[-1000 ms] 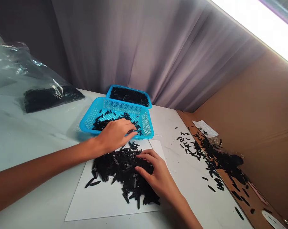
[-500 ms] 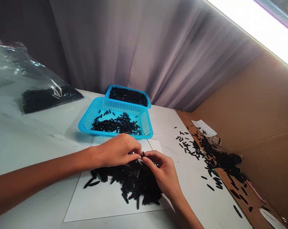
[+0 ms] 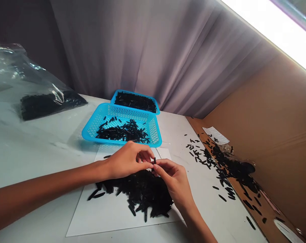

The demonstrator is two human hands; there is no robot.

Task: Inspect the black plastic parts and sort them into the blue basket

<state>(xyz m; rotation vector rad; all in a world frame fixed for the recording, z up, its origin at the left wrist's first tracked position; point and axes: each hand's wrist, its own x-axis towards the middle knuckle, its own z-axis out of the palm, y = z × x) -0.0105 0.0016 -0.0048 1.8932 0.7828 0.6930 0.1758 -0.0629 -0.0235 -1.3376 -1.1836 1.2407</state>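
Note:
A heap of small black plastic pieces (image 3: 140,194) lies on a white sheet (image 3: 109,216) in front of me. Just above the heap my left hand (image 3: 129,160) and my right hand (image 3: 173,180) meet fingertip to fingertip. Together they pinch one small black piece (image 3: 154,161), which stands upright between the fingertips. Behind the sheet sits a blue perforated basket (image 3: 92,130) with a layer of the same black pieces in it. A second blue basket (image 3: 136,98), fuller, stands right behind the first.
A clear plastic bag (image 3: 38,98) holding black pieces lies at the far left of the white table. More black pieces (image 3: 226,168) are scattered at the right beside a brown cardboard wall (image 3: 274,135). A grey curtain hangs behind.
A second ago my left hand was over the near basket and my right hand lay on the heap. Both have come together above the heap and now pinch one piece, lifted slightly.

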